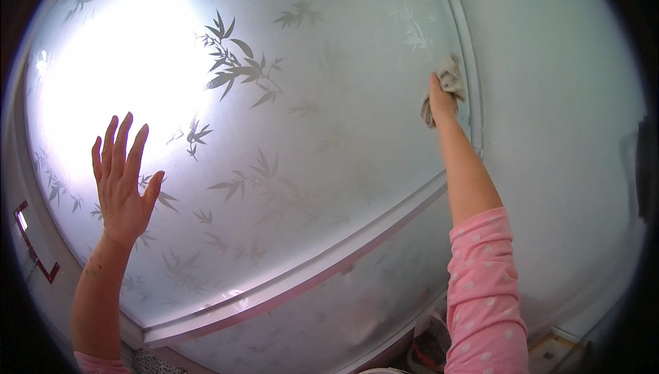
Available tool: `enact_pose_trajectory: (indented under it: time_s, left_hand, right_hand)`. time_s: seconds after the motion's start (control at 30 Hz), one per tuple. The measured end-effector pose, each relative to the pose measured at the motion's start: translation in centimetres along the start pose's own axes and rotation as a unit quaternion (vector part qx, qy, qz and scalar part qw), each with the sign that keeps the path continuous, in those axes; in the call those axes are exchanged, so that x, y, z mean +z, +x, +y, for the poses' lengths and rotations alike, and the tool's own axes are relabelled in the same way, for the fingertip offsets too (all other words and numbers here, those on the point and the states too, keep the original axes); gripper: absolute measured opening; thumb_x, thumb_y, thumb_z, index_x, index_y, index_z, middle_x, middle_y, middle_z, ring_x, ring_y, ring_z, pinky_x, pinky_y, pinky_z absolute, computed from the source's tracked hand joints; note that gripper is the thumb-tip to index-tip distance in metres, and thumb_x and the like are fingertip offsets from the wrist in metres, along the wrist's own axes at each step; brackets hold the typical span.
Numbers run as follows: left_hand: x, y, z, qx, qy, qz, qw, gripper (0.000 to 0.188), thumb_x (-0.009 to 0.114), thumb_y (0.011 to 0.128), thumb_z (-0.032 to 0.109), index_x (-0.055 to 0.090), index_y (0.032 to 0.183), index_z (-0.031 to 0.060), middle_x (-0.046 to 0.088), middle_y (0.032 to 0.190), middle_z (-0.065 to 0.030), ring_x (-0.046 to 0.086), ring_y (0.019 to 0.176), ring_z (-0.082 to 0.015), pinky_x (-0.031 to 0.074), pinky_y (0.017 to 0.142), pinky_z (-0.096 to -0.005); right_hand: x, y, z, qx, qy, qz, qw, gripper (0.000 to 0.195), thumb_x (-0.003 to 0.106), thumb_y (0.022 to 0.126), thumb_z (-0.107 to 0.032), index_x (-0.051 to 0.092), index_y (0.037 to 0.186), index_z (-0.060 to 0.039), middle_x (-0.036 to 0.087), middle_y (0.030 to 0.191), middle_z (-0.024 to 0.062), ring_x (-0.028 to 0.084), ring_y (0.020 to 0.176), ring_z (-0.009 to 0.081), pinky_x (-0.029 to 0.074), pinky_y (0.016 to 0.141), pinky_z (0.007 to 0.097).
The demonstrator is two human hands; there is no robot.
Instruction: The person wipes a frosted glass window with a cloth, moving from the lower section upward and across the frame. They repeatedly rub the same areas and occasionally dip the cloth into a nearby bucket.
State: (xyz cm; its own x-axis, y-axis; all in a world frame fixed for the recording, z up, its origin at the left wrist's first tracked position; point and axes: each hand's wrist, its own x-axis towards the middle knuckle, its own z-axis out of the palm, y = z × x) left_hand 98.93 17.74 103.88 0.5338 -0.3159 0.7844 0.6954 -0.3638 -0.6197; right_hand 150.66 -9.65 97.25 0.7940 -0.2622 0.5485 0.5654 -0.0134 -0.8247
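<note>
A large frosted glass pane (360,132) with a bamboo-leaf pattern fills most of the view. My right hand (444,100) grips a crumpled grey-beige cloth (451,78) at the pane's right side, close to the upright metal frame (471,60). That arm is stretched out in a pink sleeve with pale dots. On the left, my left hand (123,188) is raised with its fingers spread and holds nothing. It is in front of the pane, beside a bright glare; whether the palm touches the glass I cannot tell.
A metal rail (309,266) runs beneath the pane, above a lower frosted panel (329,317). To the right rises a smooth pale wall (556,116). At the lower edge, partly hidden by my right arm, are a dark container (430,340) and a white rim (383,371).
</note>
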Motion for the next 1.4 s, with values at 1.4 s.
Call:
enact_pose_trajectory:
  time_s: [1.4]
  left_hand:
    - [-1.6, 0.4, -0.3, -0.003, -0.046, -0.019, 0.999, 0.063, 0.057, 0.085, 0.03, 0.031, 0.142, 0.0184, 0.022, 0.149, -0.0094, 0.015, 0.14, -0.0271, 0.007, 0.113, -0.0507]
  right_hand:
    - [-2.0, 1.6, 0.4, 0.058, 0.067, -0.014, 0.996, 0.078, 0.044, 0.088, -0.053, 0.023, 0.142, -0.0007, 0.021, 0.149, 0.0158, 0.022, 0.137, 0.0278, 0.022, 0.11, 0.0352]
